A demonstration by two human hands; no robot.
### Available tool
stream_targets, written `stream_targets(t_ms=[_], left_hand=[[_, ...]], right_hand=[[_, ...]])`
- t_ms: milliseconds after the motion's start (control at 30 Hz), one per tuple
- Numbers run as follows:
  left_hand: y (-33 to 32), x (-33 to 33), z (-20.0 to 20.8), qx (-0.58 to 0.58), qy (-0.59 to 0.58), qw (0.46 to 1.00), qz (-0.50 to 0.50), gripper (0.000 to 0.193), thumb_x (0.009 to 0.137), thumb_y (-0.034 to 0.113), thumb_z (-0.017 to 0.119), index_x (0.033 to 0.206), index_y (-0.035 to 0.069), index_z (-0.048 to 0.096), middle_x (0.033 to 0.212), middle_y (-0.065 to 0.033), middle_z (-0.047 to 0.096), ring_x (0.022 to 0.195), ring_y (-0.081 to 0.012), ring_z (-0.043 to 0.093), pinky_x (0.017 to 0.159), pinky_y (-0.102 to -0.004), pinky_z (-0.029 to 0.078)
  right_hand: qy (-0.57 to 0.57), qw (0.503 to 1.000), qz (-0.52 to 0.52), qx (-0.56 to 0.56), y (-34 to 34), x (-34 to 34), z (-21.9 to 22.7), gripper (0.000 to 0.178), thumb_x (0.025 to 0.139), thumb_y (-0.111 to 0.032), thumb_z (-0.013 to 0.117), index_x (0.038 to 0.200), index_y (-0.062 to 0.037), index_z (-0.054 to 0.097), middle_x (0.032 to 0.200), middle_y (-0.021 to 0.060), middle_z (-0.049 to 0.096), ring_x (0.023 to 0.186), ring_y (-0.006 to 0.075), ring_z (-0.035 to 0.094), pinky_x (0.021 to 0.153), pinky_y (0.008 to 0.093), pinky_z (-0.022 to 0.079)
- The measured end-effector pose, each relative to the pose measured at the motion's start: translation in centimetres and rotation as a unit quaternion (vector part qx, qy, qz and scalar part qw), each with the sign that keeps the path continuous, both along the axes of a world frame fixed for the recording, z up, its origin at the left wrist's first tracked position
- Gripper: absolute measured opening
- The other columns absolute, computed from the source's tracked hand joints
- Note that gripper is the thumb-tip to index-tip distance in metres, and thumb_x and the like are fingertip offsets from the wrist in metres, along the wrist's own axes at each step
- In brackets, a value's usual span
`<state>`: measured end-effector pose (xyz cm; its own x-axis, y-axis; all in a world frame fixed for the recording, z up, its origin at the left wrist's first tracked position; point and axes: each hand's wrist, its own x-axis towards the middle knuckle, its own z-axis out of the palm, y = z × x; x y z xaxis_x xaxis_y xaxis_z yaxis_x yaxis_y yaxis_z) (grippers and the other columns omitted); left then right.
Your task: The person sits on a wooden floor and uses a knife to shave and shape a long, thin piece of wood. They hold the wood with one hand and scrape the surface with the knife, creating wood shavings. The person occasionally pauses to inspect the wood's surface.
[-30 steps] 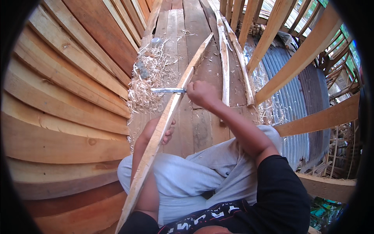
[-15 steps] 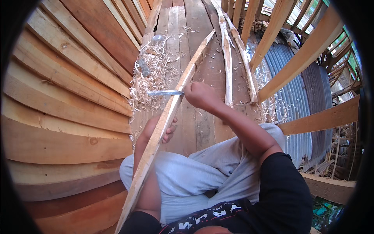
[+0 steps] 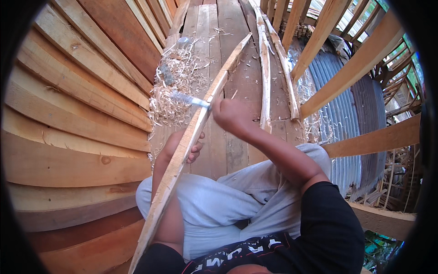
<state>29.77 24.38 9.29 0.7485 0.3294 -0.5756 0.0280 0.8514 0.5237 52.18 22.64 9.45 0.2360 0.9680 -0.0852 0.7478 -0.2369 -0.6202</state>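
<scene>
A long, pale wooden pole [image 3: 169, 178] with rough-cut faces slants from my left side near the lower edge up to a pointed far end over the floor. My left hand [image 3: 195, 151] is wrapped round the pole from beneath, its fingertips showing on the right side. In my right fist [image 3: 232, 114] is a knife, its handle hidden. The shiny knife blade [image 3: 199, 102] lies across the pole just beyond my left hand and points left, blurred toward its tip. A thin sliver [image 3: 234, 94] shows above the right fist; whether it touches the hand I cannot tell.
Curled wood shavings [image 3: 171, 107] heap on the plank floor [image 3: 237, 155], with a small clear container [image 3: 184, 42] beside them. Stacked boards [image 3: 68, 157] wall the left. Two pale poles [image 3: 265, 77] lie ahead. Upright posts [image 3: 351, 68] and corrugated metal sheets [image 3: 335, 118] stand right.
My right hand has moved slightly toward me, and the knife blade has tilted, its tip now farther up than its base. A sliver now shows above the fist. My left hand keeps its grip.
</scene>
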Motion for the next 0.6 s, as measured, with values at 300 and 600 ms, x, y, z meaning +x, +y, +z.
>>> stream_targets(t_ms=[300, 600], left_hand=[[-0.4, 0.4, 0.5, 0.081, 0.058, 0.995, -0.007, 0.038, 0.102, 0.040, 0.040, 0.104, 0.006, 0.056, 0.063, -0.0046, 0.051, 0.042, -0.0141, 0.053, 0.036, -0.0249, 0.042], [-0.4, 0.0, 0.3, 0.079, 0.049, 0.996, -0.001, 0.037, 0.102, 0.038, 0.041, 0.105, 0.005, 0.055, 0.063, -0.0041, 0.051, 0.043, -0.0142, 0.053, 0.036, -0.0250, 0.041]], right_hand=[[0.003, 0.998, 0.000, 0.069, 0.4, 0.2, -1.4, 0.055, 0.095, -0.034, 0.036, 0.071, 0.0044, 0.066, 0.074, 0.0294, 0.064, 0.073, 0.0490, 0.063, 0.077, 0.0556, 0.050], [-0.065, 0.988, -0.003, 0.137, 0.8, 0.7, -1.8, 0.054, 0.095, -0.030, 0.038, 0.060, 0.0019, 0.063, 0.058, 0.0255, 0.059, 0.055, 0.0451, 0.061, 0.060, 0.0529, 0.051]])
